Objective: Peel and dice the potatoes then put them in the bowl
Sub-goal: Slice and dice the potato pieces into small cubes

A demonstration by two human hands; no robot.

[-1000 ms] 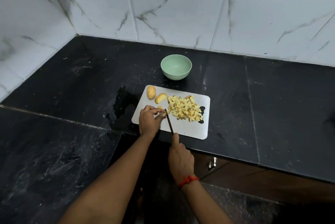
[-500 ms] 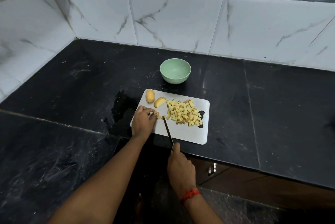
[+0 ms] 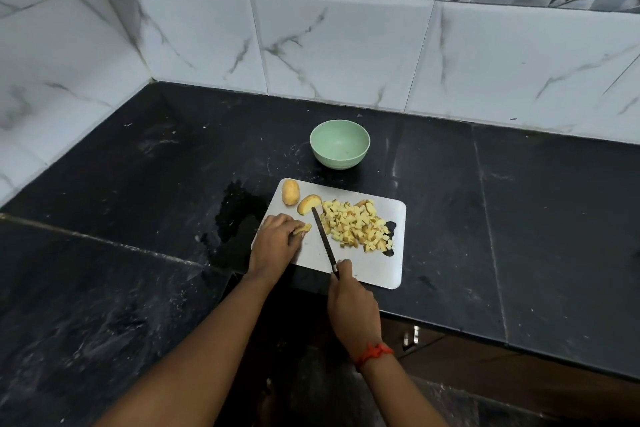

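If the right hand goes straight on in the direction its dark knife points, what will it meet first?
Most likely the yellow cut potato half, lying just beyond the tip of the dark knife that the right hand grips. Whether they already touch is unclear.

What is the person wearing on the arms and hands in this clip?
Nothing on the left forearm; no sleeves or gloves show. The right forearm is bare too, save for a red thread band at the wrist.
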